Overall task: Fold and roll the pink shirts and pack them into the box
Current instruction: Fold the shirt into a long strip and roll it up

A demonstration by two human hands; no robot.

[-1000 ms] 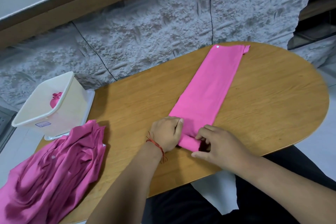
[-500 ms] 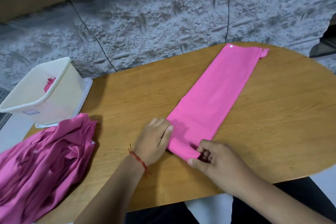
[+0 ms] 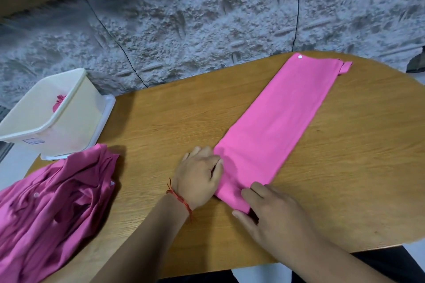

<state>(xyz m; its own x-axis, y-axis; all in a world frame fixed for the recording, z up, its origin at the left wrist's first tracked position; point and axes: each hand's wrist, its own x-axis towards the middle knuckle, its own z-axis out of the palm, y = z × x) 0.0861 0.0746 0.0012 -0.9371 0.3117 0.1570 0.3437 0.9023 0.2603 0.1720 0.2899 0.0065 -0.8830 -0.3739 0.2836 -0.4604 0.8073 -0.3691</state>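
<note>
**Item 1. Folded pink shirt** (image 3: pixel 276 126): a long, narrow strip lying flat on the table (image 3: pixel 174 122). It runs diagonally from the near centre to the far right edge. There is a white button (image 3: pixel 300 57) at its far corner and a small flap of cloth (image 3: pixel 346 68) sticking out beside it. The near end looks slightly thickened.

**Item 2. Right hand** (image 3: pixel 271 211): at the strip's near end. I see its fingers (image 3: pixel 249 193) lying on top of the cloth and the thumb low at the corner, pinching that end.

**Item 3. Left hand** (image 3: pixel 200 179): against the strip's near-left edge, fingertips touching the cloth. From here I cannot tell whether the thumb hooks under the edge or only presses it. There is a red thread (image 3: pixel 179 199) on the wrist.

**Item 4. Pile of pink shirts** (image 3: pixel 53 202): darker pink and crumpled, at the table's near-left corner, spilling over the edge.

**Item 5. Box** (image 3: pixel 76 122): cream plastic, just behind the pile at the table's left end. It stands on a white lid (image 3: pixel 108 108) and has a label (image 3: pixel 33 141) on its near wall. One pink bundle (image 3: pixel 58 102) shows inside.

**Item 6. Surroundings:** a rough grey stone wall (image 3: pixel 184 18) behind the table, with a black cable (image 3: pixel 115 41) running across it.
</note>
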